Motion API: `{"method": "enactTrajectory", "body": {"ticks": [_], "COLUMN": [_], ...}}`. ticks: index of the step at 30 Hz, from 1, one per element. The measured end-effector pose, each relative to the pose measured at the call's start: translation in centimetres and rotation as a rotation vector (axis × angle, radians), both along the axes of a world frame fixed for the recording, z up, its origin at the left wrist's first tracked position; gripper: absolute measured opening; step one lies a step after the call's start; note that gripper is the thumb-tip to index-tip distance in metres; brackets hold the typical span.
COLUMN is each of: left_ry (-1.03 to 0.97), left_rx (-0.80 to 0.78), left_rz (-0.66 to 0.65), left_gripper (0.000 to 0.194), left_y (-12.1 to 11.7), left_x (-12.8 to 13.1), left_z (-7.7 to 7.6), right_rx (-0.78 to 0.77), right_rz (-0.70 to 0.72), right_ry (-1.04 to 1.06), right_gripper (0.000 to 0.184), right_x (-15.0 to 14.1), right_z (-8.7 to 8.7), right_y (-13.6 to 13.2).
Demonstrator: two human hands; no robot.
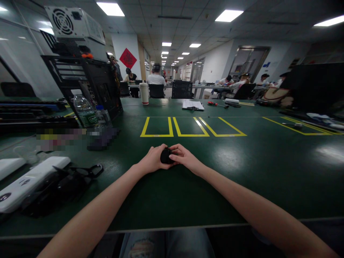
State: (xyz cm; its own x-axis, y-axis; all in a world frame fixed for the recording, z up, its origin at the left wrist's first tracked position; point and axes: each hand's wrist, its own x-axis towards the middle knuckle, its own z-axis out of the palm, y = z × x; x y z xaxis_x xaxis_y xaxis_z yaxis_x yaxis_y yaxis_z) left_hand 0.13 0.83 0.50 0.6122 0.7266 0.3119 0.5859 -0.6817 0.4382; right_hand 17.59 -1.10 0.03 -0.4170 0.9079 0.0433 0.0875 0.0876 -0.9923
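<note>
A small, black, rounded object (166,155) is held between my two hands over the green table (188,200); its exact kind cannot be made out. My left hand (155,157) wraps around it from the left, thumb and fingers closed on it. From the other side, my right hand (184,156) pinches its right edge with thumb and fingertips. Part of the object is hidden behind the fingers. Both forearms reach in from the table's near edge, and yellow tape outlines (157,135) lie just beyond the hands.
On the left stand a water bottle (85,111), a black computer case (102,86), a white power strip (34,182) and black glasses (92,171). Farther back are a white cup (144,94), a clipboard (192,105) and a red screwdriver (212,103). People sit beyond.
</note>
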Motion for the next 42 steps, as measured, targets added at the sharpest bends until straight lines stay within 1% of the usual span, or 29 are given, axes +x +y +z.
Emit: {"method": "enactTrajectory", "body": {"ticks": [4, 7, 8, 12, 17, 20, 25, 29, 33, 37, 42], "left_ry": [0.004, 0.001, -0.002, -0.012, -0.004, 0.005, 0.021, 0.003, -0.009, -0.003, 0.003], "left_rx": [-0.014, -0.016, -0.01, 0.009, 0.021, 0.018, -0.023, -0.012, -0.012, -0.02, -0.021], "left_rz": [-0.006, 0.009, 0.014, 0.01, 0.019, 0.013, -0.018, 0.002, 0.003, -0.001, 0.004], "left_gripper": [0.049, 0.05, 0.05, 0.05, 0.051, 0.049, 0.049, 0.05, 0.05, 0.049, 0.049], "left_y": [-0.01, -0.02, -0.01, 0.08, 0.26, 0.1, -0.24, -0.07, 0.02, -0.15, -0.09], "left_x": [0.0, 0.05, 0.07, 0.1, 0.1, 0.05, -0.14, -0.04, 0.07, 0.01, 0.0], "left_z": [0.09, 0.09, 0.06, -0.17, -0.35, -0.01, 0.6, 0.25, -0.02, 0.2, 0.21], "right_rx": [-0.024, -0.002, 0.002, 0.016, -0.009, -0.02, 0.002, 0.008, -0.009, -0.027, 0.013], "right_rz": [0.05, 0.075, 0.073, 0.026, -0.021, 0.004, 0.056, 0.016, -0.008, 0.033, 0.051], "right_ry": [-0.007, 0.033, 0.04, 0.033, 0.003, -0.012, 0.02, 0.015, -0.001, -0.006, 0.049], "right_gripper": [0.031, 0.038, 0.038, 0.028, 0.03, 0.03, 0.038, 0.032, 0.034, 0.032, 0.038], "right_x": [0.23, 0.36, 0.36, 0.14, -0.04, 0.15, 0.42, 0.22, 0.11, 0.3, 0.34], "right_z": [0.26, 0.5, 0.54, 0.36, -0.13, -0.13, 0.05, 0.01, 0.13, 0.42, 0.26], "right_y": [-0.02, -0.24, -0.31, -0.29, 0.22, 0.28, -0.04, -0.12, -0.09, -0.17, -0.24]}}
